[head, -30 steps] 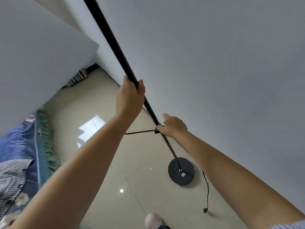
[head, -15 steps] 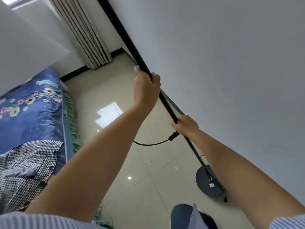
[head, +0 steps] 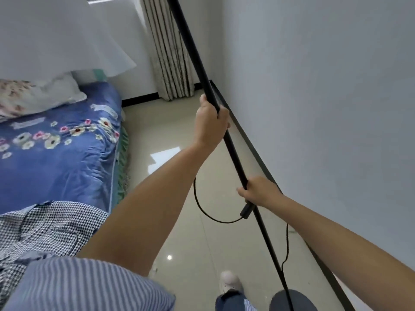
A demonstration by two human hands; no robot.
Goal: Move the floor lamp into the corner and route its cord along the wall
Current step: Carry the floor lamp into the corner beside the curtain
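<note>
The floor lamp's black pole [head: 190, 48] runs tilted from the top centre down to its round dark base [head: 292, 299] at the bottom edge. My left hand [head: 211, 122] is wrapped around the pole high up. My right hand [head: 260, 189] grips the pole lower down, just above the cord's inline switch [head: 246, 211]. The black cord [head: 202, 205] loops out left from the switch, and another stretch hangs down beside the pole towards the base. The white lampshade [head: 56, 37] fills the top left.
A white wall [head: 325, 97] with a black skirting board [head: 253, 149] runs along the right. A striped curtain [head: 168, 52] hangs in the far corner. A bed with a blue floral cover [head: 60, 149] stands at the left. My shoe [head: 229, 280] is on the glossy tiled floor.
The view has swung up towards the curtain corner and the lamp base has come close to my feet. Both hands have kept their grip on the pole; the cord loop hangs lower.
</note>
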